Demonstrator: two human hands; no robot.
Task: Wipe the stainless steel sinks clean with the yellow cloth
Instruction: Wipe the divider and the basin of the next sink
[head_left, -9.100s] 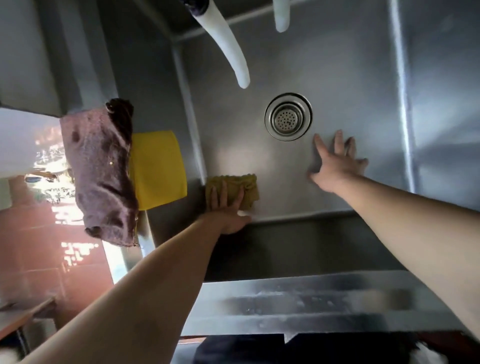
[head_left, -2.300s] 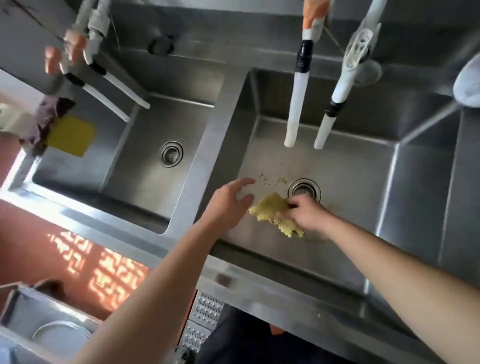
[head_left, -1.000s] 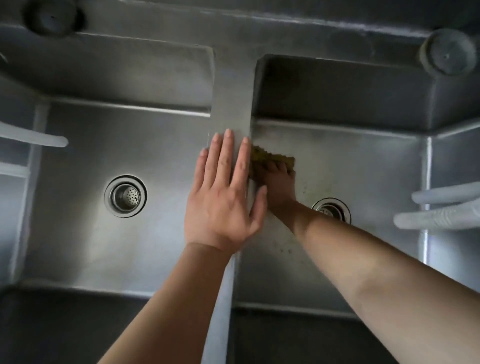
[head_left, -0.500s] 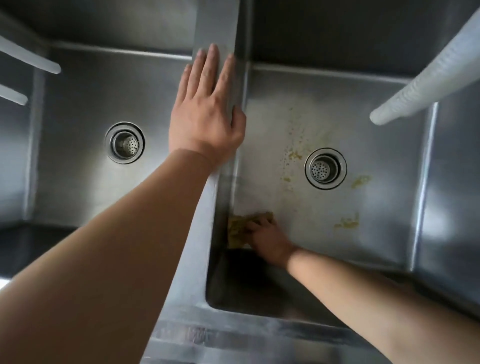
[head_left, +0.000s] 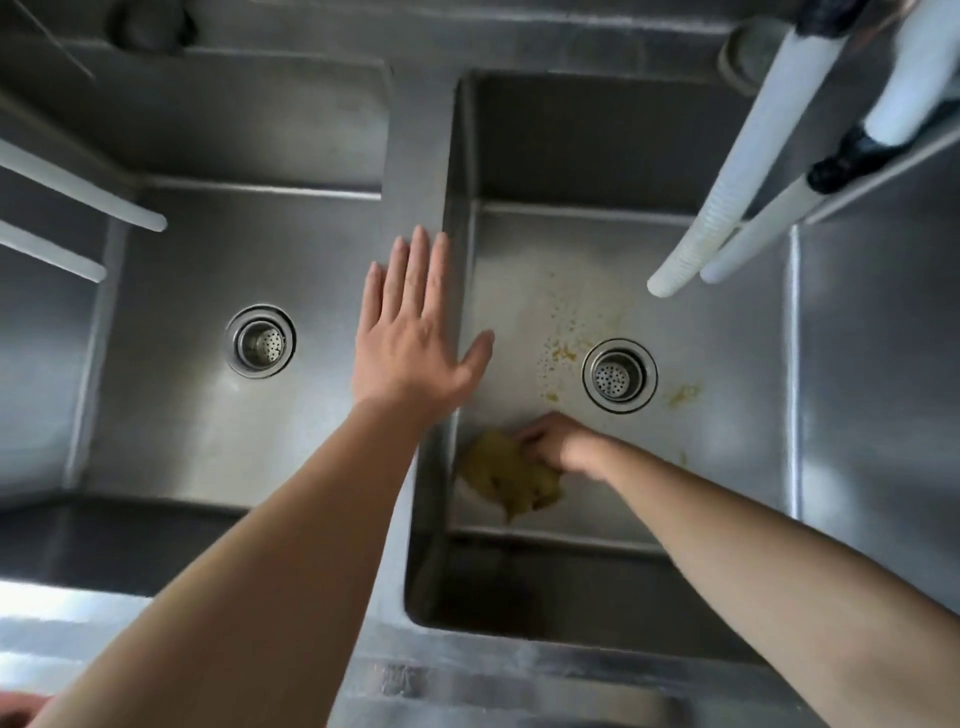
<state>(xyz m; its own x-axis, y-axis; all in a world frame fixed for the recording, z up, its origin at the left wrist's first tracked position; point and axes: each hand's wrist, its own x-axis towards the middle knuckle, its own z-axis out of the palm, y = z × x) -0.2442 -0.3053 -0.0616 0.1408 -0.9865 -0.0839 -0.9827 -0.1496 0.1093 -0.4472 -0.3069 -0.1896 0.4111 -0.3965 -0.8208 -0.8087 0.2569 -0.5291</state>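
Cloth first: I see my right hand (head_left: 556, 441) gripping the crumpled yellow cloth (head_left: 506, 475), just nearside of the right sink's round drain strainer (head_left: 619, 375). Left hand (head_left: 410, 338) spread flat. Soft, limp; I'd bunch its middle.

A: L hand (head_left: 410, 343)?
B: Flat, palm down, fingers straight & close together, thumb splayed to the right. It lay on the divider (head_left: 415, 156) between the two basins, forearm stretched out from the near-left corner.

A: R hand (head_left: 556, 441)?
B: Down in the right basin, near its front-left corner. Fingers were curled on the yellow cloth (head_left: 506, 475), knuckles up, wrist bent; forearm came in from the right edge.
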